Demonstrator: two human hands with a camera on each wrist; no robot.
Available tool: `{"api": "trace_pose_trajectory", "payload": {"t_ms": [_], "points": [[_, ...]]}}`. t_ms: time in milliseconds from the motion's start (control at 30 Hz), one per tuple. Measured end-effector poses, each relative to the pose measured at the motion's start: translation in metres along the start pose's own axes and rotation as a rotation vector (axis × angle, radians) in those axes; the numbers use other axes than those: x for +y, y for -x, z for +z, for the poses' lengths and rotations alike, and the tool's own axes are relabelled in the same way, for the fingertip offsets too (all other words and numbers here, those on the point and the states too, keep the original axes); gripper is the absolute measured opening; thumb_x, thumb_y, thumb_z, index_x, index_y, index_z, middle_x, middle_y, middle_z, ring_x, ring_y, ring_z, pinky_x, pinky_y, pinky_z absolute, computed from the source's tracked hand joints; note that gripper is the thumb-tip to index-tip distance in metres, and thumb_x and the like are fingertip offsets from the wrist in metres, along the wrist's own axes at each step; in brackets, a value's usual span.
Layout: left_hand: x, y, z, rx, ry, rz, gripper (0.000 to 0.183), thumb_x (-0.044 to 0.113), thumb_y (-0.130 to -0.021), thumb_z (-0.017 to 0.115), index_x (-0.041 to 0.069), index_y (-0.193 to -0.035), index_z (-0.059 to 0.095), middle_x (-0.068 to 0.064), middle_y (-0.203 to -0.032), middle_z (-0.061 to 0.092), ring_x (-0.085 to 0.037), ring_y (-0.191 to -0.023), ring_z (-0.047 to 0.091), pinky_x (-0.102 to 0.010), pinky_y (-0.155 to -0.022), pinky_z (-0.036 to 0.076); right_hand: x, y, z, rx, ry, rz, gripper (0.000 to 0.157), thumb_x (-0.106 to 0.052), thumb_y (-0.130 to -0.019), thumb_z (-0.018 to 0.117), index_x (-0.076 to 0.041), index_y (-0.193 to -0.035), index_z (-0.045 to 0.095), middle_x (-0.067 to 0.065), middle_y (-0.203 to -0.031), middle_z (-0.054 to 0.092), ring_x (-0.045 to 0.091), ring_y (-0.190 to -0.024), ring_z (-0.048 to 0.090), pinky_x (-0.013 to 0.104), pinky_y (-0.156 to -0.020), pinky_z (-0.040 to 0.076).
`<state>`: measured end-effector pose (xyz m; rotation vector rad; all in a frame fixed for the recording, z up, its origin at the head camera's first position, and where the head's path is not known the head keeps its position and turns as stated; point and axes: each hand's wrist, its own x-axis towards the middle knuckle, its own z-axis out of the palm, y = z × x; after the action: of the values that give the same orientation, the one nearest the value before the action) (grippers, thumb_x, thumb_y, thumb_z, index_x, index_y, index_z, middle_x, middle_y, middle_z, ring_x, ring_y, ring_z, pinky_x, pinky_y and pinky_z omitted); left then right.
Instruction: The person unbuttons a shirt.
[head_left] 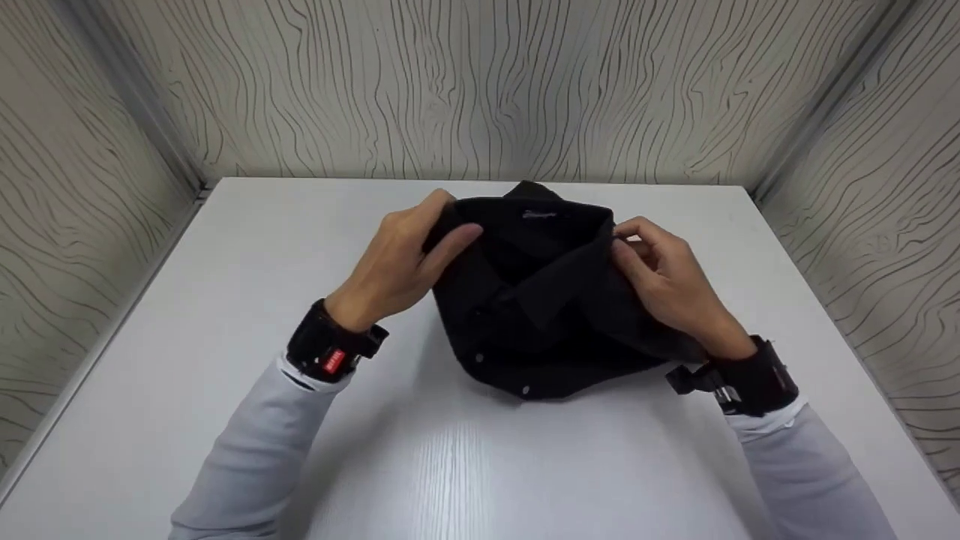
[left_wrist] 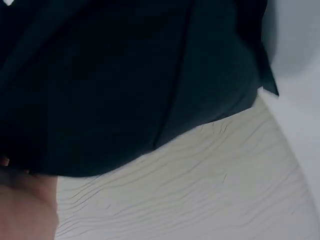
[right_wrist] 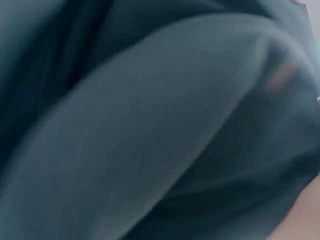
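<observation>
A black collared shirt [head_left: 525,337] is bunched between the two hands in the head view, its neck opening facing up. Inside the opening a small label [head_left: 540,214] shows, and two pale buttons lie along the lower edge. My left hand [head_left: 409,259] grips the collar's left side, thumb over the edge and fingers behind the cloth. On the right side, my right hand [head_left: 664,274] pinches the collar edge between thumb and fingers. Dark cloth [left_wrist: 125,90] fills much of the left wrist view. In the right wrist view a broad fold [right_wrist: 150,120] covers most of the frame.
The shirt is over a white table [head_left: 225,315]. Wood-grain patterned panels [head_left: 465,90] stand behind the table and at both sides, joined by grey corner strips. Both wrists wear black straps [head_left: 322,345].
</observation>
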<state>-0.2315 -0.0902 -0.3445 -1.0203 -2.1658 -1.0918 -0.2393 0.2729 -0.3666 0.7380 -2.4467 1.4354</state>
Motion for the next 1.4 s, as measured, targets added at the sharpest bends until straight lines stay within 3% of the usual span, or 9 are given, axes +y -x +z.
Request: {"api": "trace_pose_trajectory", "payload": {"t_ms": [167, 333, 600, 800, 967, 1100, 1167, 1300, 1400], "points": [[0.007, 0.001, -0.030, 0.046, -0.173, 0.003, 0.028, 0.026, -0.116, 0.065, 0.004, -0.101, 0.055, 0.006, -0.077, 0.040, -0.012, -0.065, 0.045, -0.027, -0.058, 0.036, -0.002, 0.004, 0.011, -0.115, -0.053, -0.058, 0.039, 0.001, -0.103, 0.077, 0.002, -0.138, 0.060, -0.005, -0.112, 0.081, 0.007, -0.085, 0.078, 0.019, -0.070, 0.058], [0.002, 0.002, -0.042, 0.087, -0.293, -0.004, 0.032, 0.028, -0.115, 0.068, 0.003, -0.101, 0.053, 0.005, -0.076, 0.037, -0.015, -0.063, 0.042, -0.029, -0.057, 0.034, -0.005, 0.004, 0.016, -0.071, 0.027, -0.203, 0.042, 0.004, -0.093, 0.087, 0.005, -0.126, 0.061, -0.001, -0.118, 0.071, 0.003, -0.105, 0.074, 0.015, -0.074, 0.061], [-0.012, 0.011, -0.037, 0.127, -0.166, -0.041, 0.027, 0.023, -0.113, 0.070, 0.002, -0.105, 0.054, 0.001, -0.079, 0.045, -0.015, -0.065, 0.045, -0.026, -0.059, 0.036, -0.009, 0.003, 0.017, 0.008, 0.098, -0.464, 0.018, 0.011, -0.094, 0.079, -0.001, -0.107, 0.073, 0.004, -0.096, 0.074, 0.005, -0.084, 0.066, 0.014, -0.077, 0.052], [-0.007, 0.011, -0.032, 0.153, -0.100, 0.003, 0.037, 0.038, -0.115, 0.065, 0.002, -0.106, 0.057, -0.003, -0.079, 0.051, -0.013, -0.065, 0.049, -0.025, -0.059, 0.039, -0.011, 0.004, 0.019, 0.005, 0.299, -0.442, 0.021, -0.005, -0.090, 0.091, -0.002, -0.105, 0.076, 0.005, -0.097, 0.081, 0.014, -0.088, 0.073, 0.011, -0.088, 0.051], [-0.006, 0.005, -0.037, 0.044, -0.056, -0.020, 0.042, 0.035, -0.103, 0.084, 0.001, -0.108, 0.061, -0.005, -0.081, 0.060, -0.013, -0.070, 0.053, -0.023, -0.063, 0.041, -0.013, 0.003, 0.014, 0.079, 0.294, -0.415, 0.010, 0.004, -0.093, 0.084, -0.001, -0.096, 0.076, 0.006, -0.088, 0.080, 0.010, -0.082, 0.071, 0.010, -0.083, 0.051], [-0.013, 0.005, -0.045, -0.141, 0.005, -0.137, 0.061, 0.032, -0.073, 0.107, 0.003, -0.109, 0.068, -0.001, -0.087, 0.068, -0.012, -0.077, 0.058, -0.023, -0.072, 0.048, -0.017, 0.001, 0.005, 0.197, 0.182, -0.421, 0.013, 0.012, -0.091, 0.082, 0.001, -0.091, 0.075, 0.012, -0.093, 0.078, 0.009, -0.090, 0.070, 0.013, -0.089, 0.053], [-0.019, 0.007, -0.048, -0.249, 0.007, -0.209, 0.060, 0.030, -0.067, 0.111, 0.007, -0.110, 0.075, 0.005, -0.091, 0.073, -0.010, -0.082, 0.063, -0.024, -0.079, 0.053, -0.019, 0.000, -0.002, 0.245, 0.145, -0.407, 0.013, 0.014, -0.090, 0.082, 0.002, -0.089, 0.075, 0.015, -0.099, 0.075, 0.008, -0.098, 0.068, 0.014, -0.092, 0.053], [-0.035, 0.015, -0.048, -0.404, -0.047, -0.296, 0.031, 0.018, -0.077, 0.106, 0.012, -0.095, 0.082, 0.008, -0.086, 0.073, -0.010, -0.081, 0.061, -0.025, -0.077, 0.052, -0.020, -0.001, -0.013, 0.328, 0.150, -0.346, 0.012, 0.016, -0.089, 0.082, 0.005, -0.088, 0.076, 0.007, -0.103, 0.068, 0.004, -0.099, 0.062, 0.016, -0.089, 0.050], [-0.051, 0.024, -0.049, -0.408, -0.090, -0.319, 0.013, 0.012, -0.089, 0.097, 0.010, -0.087, 0.084, 0.002, -0.082, 0.073, -0.011, -0.078, 0.059, -0.025, -0.073, 0.048, -0.015, -0.001, -0.018, 0.377, 0.238, -0.312, 0.010, 0.014, -0.091, 0.081, 0.006, -0.090, 0.076, 0.009, -0.098, 0.068, 0.001, -0.096, 0.059, 0.015, -0.087, 0.047]]}}
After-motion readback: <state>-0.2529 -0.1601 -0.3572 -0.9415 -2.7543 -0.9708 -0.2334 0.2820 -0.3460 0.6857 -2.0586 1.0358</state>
